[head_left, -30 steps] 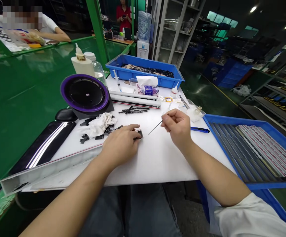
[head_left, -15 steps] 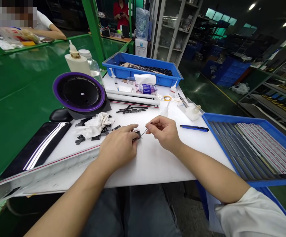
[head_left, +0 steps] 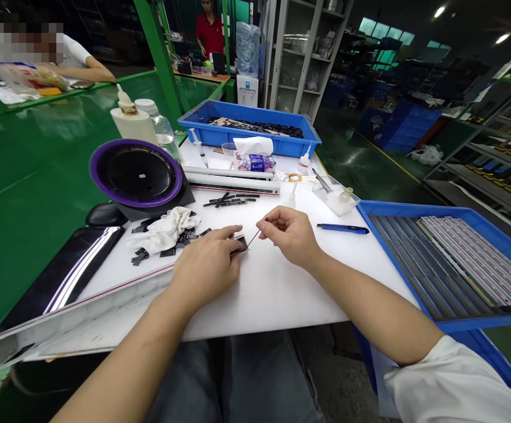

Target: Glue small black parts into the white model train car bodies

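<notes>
A long white channel-shaped strip (head_left: 105, 296) with a red line along its edge lies slantwise across the table's front left. My left hand (head_left: 206, 258) is closed over its right end, fingers and thumb gripping the tip. Between the thumb and fingers of my right hand (head_left: 291, 236) is a thin dark needle-like rod (head_left: 253, 238). The rod slants down to the left, its point at the strip's open end, where a small dark surface shows. Whether the point touches it I cannot tell. My left palm hides part of the strip.
Left are a white cloth (head_left: 167, 230) on black pieces and a purple-rimmed round device (head_left: 136, 176). A blue utility knife (head_left: 342, 228) lies right, near a blue tray (head_left: 414, 208) of strips. Behind are black strips (head_left: 231, 200), a tissue pack (head_left: 255, 162) and a blue bin (head_left: 249, 134).
The view has shifted slightly. Both hands keep their grips, and the rod's point stays at the strip's end, with a little more of the rod showing.
</notes>
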